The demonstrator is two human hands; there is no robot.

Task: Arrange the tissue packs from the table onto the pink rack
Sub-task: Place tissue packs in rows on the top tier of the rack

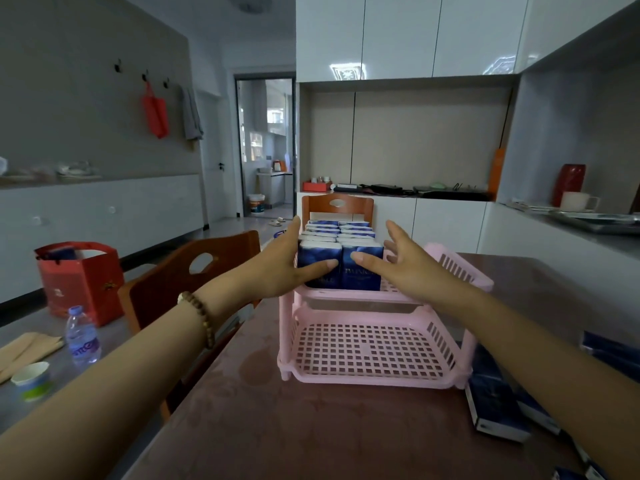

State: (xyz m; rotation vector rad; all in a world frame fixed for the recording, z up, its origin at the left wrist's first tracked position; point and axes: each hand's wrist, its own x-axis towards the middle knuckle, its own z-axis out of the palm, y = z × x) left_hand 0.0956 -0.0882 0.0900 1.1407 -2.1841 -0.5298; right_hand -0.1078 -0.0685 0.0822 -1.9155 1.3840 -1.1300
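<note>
Tissue packs (341,251) stand in two rows on the top tier of the pink rack (367,375), toward its 9 o'clock side. Left hand (277,268) lies flat against the rows at 9 o'clock, fingers straight, thumb across the front pack's face. Right hand (405,268) sits at 3 o'clock, fingers spread and relaxed, thumb tip touching the neighbouring front pack. More loose packs (491,403) lie on the table (311,427) at the rack's 4 o'clock.

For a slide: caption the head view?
The left hand and right hand touch blue tissue packs on the pink rack's top tier; spare packs lie beside it.
</note>
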